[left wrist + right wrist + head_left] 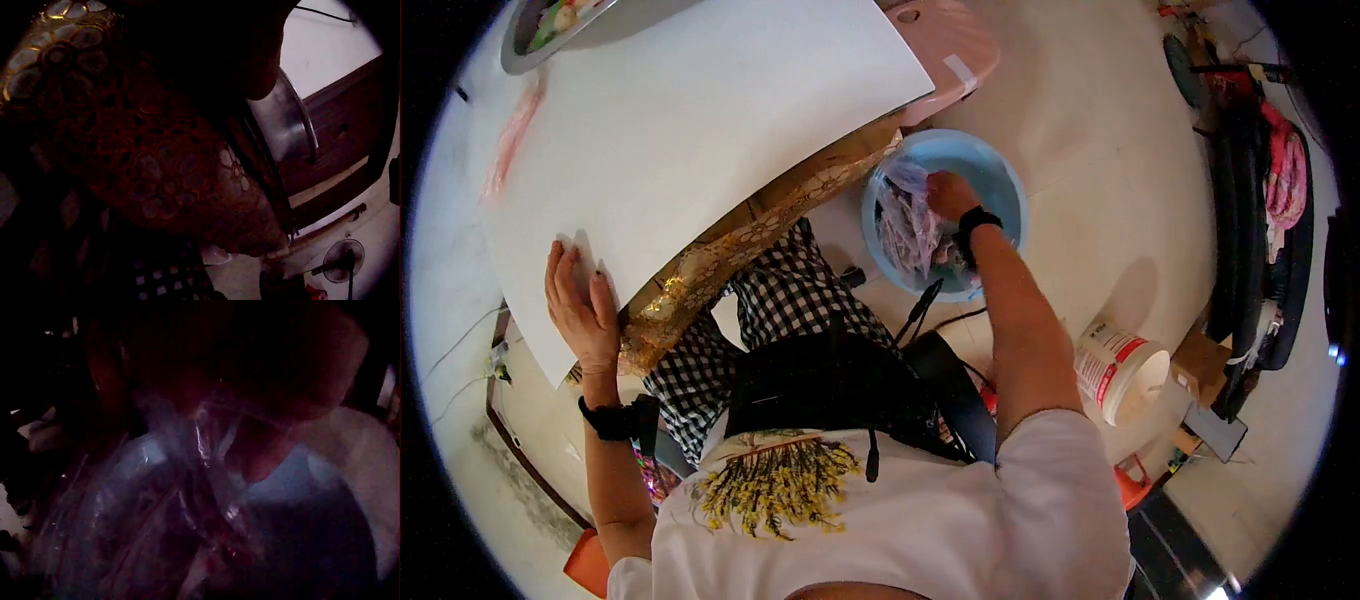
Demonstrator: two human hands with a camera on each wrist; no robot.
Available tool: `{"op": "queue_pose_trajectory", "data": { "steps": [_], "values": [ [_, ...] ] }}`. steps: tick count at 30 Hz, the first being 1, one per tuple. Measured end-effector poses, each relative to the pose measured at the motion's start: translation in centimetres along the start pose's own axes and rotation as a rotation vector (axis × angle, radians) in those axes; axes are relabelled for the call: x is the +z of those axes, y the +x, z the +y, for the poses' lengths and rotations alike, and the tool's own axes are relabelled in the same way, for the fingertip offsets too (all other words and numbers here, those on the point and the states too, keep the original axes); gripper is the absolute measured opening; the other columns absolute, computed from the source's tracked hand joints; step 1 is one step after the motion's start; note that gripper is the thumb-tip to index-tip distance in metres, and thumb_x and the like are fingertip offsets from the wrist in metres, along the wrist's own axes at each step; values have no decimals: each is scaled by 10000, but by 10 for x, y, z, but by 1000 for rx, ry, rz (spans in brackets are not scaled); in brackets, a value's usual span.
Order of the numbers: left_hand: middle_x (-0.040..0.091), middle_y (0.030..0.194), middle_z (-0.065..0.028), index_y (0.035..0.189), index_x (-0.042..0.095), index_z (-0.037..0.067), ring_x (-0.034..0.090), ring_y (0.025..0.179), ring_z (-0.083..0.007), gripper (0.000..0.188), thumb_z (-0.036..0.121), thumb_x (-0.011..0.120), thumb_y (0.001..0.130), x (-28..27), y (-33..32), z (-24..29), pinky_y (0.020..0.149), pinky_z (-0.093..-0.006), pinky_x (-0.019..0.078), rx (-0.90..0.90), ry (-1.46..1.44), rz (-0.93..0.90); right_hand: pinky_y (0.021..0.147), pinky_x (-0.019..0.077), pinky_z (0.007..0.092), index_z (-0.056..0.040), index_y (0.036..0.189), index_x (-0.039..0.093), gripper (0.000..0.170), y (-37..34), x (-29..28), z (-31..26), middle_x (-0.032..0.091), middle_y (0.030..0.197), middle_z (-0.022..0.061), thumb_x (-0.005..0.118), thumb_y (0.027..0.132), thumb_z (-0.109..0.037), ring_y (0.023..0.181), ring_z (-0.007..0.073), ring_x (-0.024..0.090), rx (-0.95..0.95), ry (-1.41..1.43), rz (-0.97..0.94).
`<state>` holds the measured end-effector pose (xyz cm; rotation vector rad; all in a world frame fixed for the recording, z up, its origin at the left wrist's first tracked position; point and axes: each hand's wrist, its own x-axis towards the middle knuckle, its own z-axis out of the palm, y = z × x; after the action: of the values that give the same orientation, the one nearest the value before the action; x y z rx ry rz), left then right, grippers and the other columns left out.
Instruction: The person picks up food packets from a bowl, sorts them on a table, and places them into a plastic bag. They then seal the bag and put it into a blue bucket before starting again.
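In the head view the right hand (951,197) reaches into a blue basin (1010,190) on the floor and pinches a clear plastic bag (908,215). The right wrist view, though dark, shows the bag (200,444) gathered under the fingers of the right hand (250,375). What lies in and under the bag cannot be made out. The left hand (584,310) rests with its fingers extended on the near left corner of a white tabletop (720,110). Below the table's edge hangs a patterned gold-brown cloth (730,250), also in the left wrist view.
A metal bowl with food (525,50) and a pink strand (512,140) lie on the table. Beyond the basin stands a pink stool (950,50). A white bucket (1108,370) lies tilted at the right, near a cardboard box (1200,362). Dark furniture (1240,220) lines the far right.
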<state>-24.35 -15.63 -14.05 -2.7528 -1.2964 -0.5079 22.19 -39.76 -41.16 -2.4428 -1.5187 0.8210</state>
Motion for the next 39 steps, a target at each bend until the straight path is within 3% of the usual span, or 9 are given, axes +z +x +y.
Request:
{"op": "queue_pose_trajectory", "data": {
  "steps": [7, 13, 20, 21, 23, 24, 29, 35, 39],
  "values": [
    [464, 1389, -200, 1254, 524, 28, 446, 1269, -376, 395, 223, 515, 910, 0, -1, 1, 1056, -455, 355, -17, -42, -6, 769, 478, 496, -46, 874, 603, 137, 5, -36, -14, 641, 921, 213, 544, 778, -124, 906, 412, 601, -82, -166, -96],
    [463, 1395, -207, 1281, 509, 9, 443, 1287, -370, 402, 179, 511, 916, -2, -1, 3, 1075, -446, 341, -43, -27, -15, 921, 494, 456, -95, 1140, 623, 307, -3, -7, -21, 626, 1176, 166, 514, 856, -137, 1083, 355, 596, 284, -75, -320],
    [504, 1341, -222, 1251, 560, 43, 468, 1246, -389, 453, 144, 617, 813, 8, -10, -6, 1048, -474, 345, -77, -62, 21, 1023, 423, 397, -80, 1315, 514, 426, -24, 72, 53, 537, 1338, 161, 520, 902, -188, 1211, 314, 524, 110, 341, -77],
    [488, 1359, -214, 1268, 546, 61, 441, 1271, -368, 478, 166, 629, 809, 2, -6, 2, 1056, -487, 315, -71, -22, 15, 995, 445, 398, -66, 1291, 529, 444, -20, 58, 33, 561, 1303, 170, 582, 869, -192, 1181, 319, 546, 0, -35, -106],
    [448, 1384, -201, 1237, 525, 69, 393, 1305, -370, 455, 225, 617, 820, 0, -5, 10, 1068, -532, 268, -84, -43, 57, 914, 478, 474, -65, 1270, 520, 479, -15, 70, 55, 602, 1210, 197, 635, 832, -223, 1107, 389, 569, 341, 129, -235],
    [439, 1383, -206, 1235, 513, 62, 370, 1317, -385, 475, 264, 615, 818, -8, -4, 16, 1079, -544, 245, -186, -20, -44, 903, 476, 495, -50, 1272, 505, 510, -24, 68, 54, 598, 1206, 215, 645, 813, -223, 1096, 415, 565, 123, -75, -102],
    [415, 1408, -205, 1254, 508, 32, 350, 1337, -382, 485, 243, 599, 826, -19, 1, 25, 1100, -547, 224, -242, -14, -85, 934, 461, 477, -35, 1259, 510, 517, -13, 32, 50, 595, 1158, 219, 649, 787, -194, 1070, 414, 551, -67, -143, -34],
    [374, 1447, -195, 1262, 525, 50, 303, 1365, -373, 497, 342, 579, 864, -16, 0, 21, 1096, -565, 207, -249, -51, -116, 898, 478, 416, -9, 1101, 589, 329, -21, -58, 32, 613, 1103, 172, 625, 816, -169, 1028, 337, 594, 71, 11, 368],
    [381, 1438, -183, 1260, 531, 72, 303, 1364, -364, 514, 369, 613, 849, -30, 5, 7, 1079, -556, 237, -202, -157, -213, 781, 514, 349, 39, 993, 627, 174, -46, -166, -58, 670, 956, 160, 596, 865, -74, 877, 289, 650, -22, 257, 658]
  ]
}}
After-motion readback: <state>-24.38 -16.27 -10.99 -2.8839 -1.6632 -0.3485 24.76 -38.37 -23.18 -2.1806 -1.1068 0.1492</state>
